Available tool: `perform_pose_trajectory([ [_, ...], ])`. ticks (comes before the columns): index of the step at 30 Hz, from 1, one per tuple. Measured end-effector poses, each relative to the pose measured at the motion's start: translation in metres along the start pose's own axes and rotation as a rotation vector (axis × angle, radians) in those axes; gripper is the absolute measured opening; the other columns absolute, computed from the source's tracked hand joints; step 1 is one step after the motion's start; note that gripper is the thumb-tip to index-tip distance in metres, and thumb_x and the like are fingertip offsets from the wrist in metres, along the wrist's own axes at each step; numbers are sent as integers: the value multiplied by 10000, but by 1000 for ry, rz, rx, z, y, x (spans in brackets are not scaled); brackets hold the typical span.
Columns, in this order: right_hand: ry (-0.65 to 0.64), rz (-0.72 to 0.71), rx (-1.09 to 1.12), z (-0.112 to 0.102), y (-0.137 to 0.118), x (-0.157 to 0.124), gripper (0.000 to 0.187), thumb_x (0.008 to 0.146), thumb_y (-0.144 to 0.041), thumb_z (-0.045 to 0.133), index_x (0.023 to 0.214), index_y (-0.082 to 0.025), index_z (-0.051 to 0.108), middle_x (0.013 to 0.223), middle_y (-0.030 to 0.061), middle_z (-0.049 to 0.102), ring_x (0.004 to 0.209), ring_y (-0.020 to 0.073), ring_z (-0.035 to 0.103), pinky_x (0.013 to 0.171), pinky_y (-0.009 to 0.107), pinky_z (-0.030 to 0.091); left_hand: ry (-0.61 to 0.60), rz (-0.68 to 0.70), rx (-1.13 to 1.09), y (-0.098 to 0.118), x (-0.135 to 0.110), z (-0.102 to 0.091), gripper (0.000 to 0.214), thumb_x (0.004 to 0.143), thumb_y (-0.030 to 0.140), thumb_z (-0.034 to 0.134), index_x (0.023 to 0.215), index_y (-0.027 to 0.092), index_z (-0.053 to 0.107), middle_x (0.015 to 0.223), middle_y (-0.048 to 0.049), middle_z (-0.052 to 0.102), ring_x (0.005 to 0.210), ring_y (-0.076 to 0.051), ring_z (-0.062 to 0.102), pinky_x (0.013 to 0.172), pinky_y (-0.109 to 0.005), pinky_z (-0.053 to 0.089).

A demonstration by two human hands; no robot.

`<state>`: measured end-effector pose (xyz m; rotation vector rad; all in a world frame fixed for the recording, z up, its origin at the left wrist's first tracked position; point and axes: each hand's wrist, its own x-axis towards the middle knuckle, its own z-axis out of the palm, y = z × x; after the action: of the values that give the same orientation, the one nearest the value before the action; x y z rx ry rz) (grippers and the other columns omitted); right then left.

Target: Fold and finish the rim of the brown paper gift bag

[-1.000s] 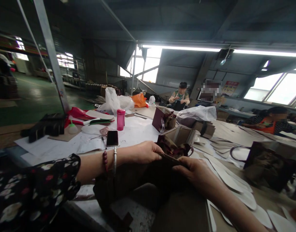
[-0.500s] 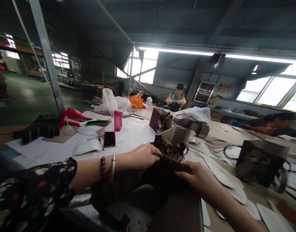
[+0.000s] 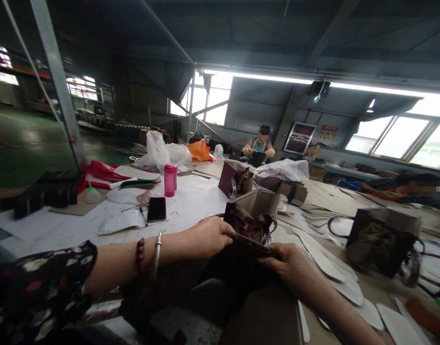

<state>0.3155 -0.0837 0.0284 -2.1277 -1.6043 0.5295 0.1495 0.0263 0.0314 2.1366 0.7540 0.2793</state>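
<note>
My left hand (image 3: 210,236) pinches the far left of a dark brown edge, thumb on top. My right hand (image 3: 287,258) grips the same edge at its right, its thumb on the near side. The edge appears to belong to an unfinished handbag (image 3: 250,245), whose body hangs below in deep shadow, so its shape is hard to make out. Directly behind it stands an open, boxy handbag (image 3: 237,214) with dark red handles. Another maroon handbag (image 3: 227,179) is farther back, and a patterned one (image 3: 374,244) stands to the right.
Pale cut panels (image 3: 344,287) lie beside my right forearm. On the left are a phone (image 3: 157,209), a pink bottle (image 3: 170,181), a notebook (image 3: 121,220) and a red-handled brush (image 3: 137,183). One co-worker (image 3: 259,146) sits across the table; another leans in at far right.
Both hands keep their hold on the handbag edge, nearly unmoved. The view has shifted slightly, so the surroundings sit a little farther left. The co-worker across has moved their hands apart.
</note>
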Motion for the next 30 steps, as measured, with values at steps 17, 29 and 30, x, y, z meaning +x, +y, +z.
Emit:
perform_pose_trajectory([
  [17, -5, -223, -79, -7, 10, -8, 241, 751, -319, 502, 956, -206, 555, 704, -5, 643, 646, 163, 578, 603, 249, 418, -162, 175, 182, 8, -13, -10, 271, 755, 260, 456, 895, 169, 669, 632, 27, 571, 582, -103, 472, 516, -161, 337],
  [29, 362, -723, -485, -2, 0, -2, 224, 812, -120, 433, 958, -243, 551, 1061, 66, 521, 932, 174, 521, 684, 264, 481, 35, 153, 196, 0, -5, -1, 270, 764, 289, 423, 735, 141, 647, 606, 0, 576, 571, -118, 492, 491, -180, 329],
  [30, 360, -743, -511, -3, -2, -2, 224, 815, -110, 426, 946, -240, 553, 1038, 66, 524, 897, 168, 526, 659, 256, 480, 38, 153, 193, -1, -4, -1, 268, 762, 287, 424, 748, 143, 650, 619, -2, 588, 578, -121, 498, 501, -183, 338],
])
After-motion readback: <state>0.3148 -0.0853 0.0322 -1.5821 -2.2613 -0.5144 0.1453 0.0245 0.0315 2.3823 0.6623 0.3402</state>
